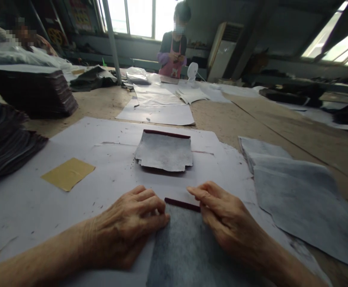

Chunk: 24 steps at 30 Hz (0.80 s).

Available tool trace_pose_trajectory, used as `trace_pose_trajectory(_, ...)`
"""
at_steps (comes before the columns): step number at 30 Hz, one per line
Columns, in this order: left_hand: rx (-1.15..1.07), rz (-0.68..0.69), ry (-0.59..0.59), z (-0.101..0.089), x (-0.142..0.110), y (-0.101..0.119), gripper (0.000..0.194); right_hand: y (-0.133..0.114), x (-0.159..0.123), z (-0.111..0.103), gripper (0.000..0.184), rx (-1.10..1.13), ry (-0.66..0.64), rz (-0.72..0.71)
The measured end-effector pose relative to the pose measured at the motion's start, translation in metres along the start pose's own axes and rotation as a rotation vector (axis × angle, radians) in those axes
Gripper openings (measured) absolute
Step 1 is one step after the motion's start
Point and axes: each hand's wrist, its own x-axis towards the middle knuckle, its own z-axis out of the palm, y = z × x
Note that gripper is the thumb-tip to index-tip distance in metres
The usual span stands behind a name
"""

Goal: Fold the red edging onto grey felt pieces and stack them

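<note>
In front of me lies a grey-blue backed panel (182,243) of thin, flexible material, its far edge turned over into a narrow maroon strip (182,204). My left hand (132,223) is closed at the panel's far left corner, thumb and curled fingers on the edge. At the right end of the strip, my right hand (224,211) pinches the edge, its forefinger reaching past it. Just beyond my hands rests a smaller grey piece (164,151) with a maroon folded far edge and notched near corners. White paper (114,159) covers the table beneath them.
A yellow-brown paper piece (69,174) lies left. Dark stacked sheets (30,91) and a second stack (6,135) stand at far left. More grey panels (302,195) are piled right. Across the table (209,113), a person in a pink apron (172,59) stands near a white fan (192,71).
</note>
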Motion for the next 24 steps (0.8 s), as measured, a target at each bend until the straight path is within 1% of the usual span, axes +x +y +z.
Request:
trace_pose_trajectory(2,-0.018,-0.008,-0.014,0.0,-0.001,0.001,0.037,0.001,-0.008,-0.002,0.029,-0.096,0.083,-0.027)
trace_pose_trajectory(4,-0.051,-0.026,-0.005,0.0,-0.003,0.002,0.037,0.001,-0.015,0.0,0.022,-0.205,0.107,-0.026)
trace_pose_trajectory(5,-0.076,-0.045,0.019,0.0,-0.004,0.001,0.037,0.0,-0.017,0.001,0.02,-0.231,0.105,-0.008)
trace_pose_trajectory(9,-0.122,-0.149,0.185,0.002,-0.007,-0.007,0.033,-0.006,-0.016,0.005,0.015,-0.193,0.049,0.124)
trace_pose_trajectory(11,-0.072,-0.162,0.214,0.004,-0.003,-0.01,0.035,-0.011,-0.014,0.006,0.013,-0.154,0.044,0.165)
trace_pose_trajectory(13,-0.019,-0.125,0.197,0.01,0.004,-0.01,0.034,-0.016,-0.013,0.008,0.012,-0.143,0.076,0.144)
trace_pose_trajectory(16,0.032,-0.035,0.206,0.019,0.015,-0.006,0.022,-0.022,-0.014,0.009,0.013,-0.187,0.129,0.02)
trace_pose_trajectory(18,0.077,-0.024,0.249,0.023,0.017,-0.005,0.022,-0.021,-0.015,0.007,0.014,-0.195,0.113,-0.033)
trace_pose_trajectory(19,0.097,-0.023,0.275,0.024,0.016,-0.005,0.023,-0.02,-0.016,0.005,0.014,-0.172,0.087,-0.025)
trace_pose_trajectory(21,0.116,-0.04,0.295,0.02,0.01,-0.007,0.023,-0.015,-0.019,-0.002,0.014,-0.08,0.037,0.054)
trace_pose_trajectory(24,0.074,-0.107,0.296,0.007,-0.003,-0.009,0.021,-0.008,-0.021,-0.012,0.013,0.057,0.023,0.204)
